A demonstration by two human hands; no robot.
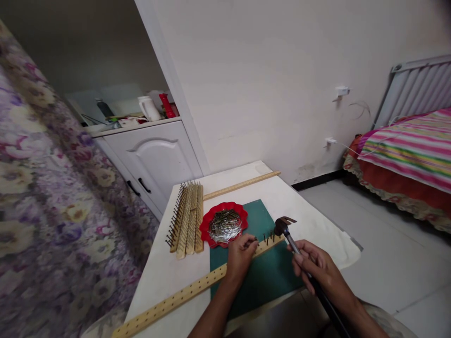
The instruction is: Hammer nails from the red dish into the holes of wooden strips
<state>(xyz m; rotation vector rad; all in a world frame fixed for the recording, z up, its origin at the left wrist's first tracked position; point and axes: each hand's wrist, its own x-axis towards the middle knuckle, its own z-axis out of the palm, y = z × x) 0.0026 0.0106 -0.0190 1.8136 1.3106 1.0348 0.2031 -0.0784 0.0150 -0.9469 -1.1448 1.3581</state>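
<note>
My right hand (315, 265) is closed around the shaft of a claw hammer (291, 241). The hammer's dark head hangs just above the right end of a long wooden strip (176, 300) with rows of holes. Several dark nails (268, 238) stand upright in that end of the strip. Pinched at the fingertips, my left hand (241, 256) holds a nail against the strip, left of the standing ones; the fingers hide most of it. Beside that hand is a red scalloped dish (205, 225) with many loose nails (225, 226) in it.
Under the strip lies a green cutting mat (260, 286) on a white table (151, 281). Nail-studded strips (188, 220) lie together at the left, and another wooden strip (243, 184) lies along the back. A cabinet (158, 159), curtain (70, 188) and bed (408, 155) surround the table.
</note>
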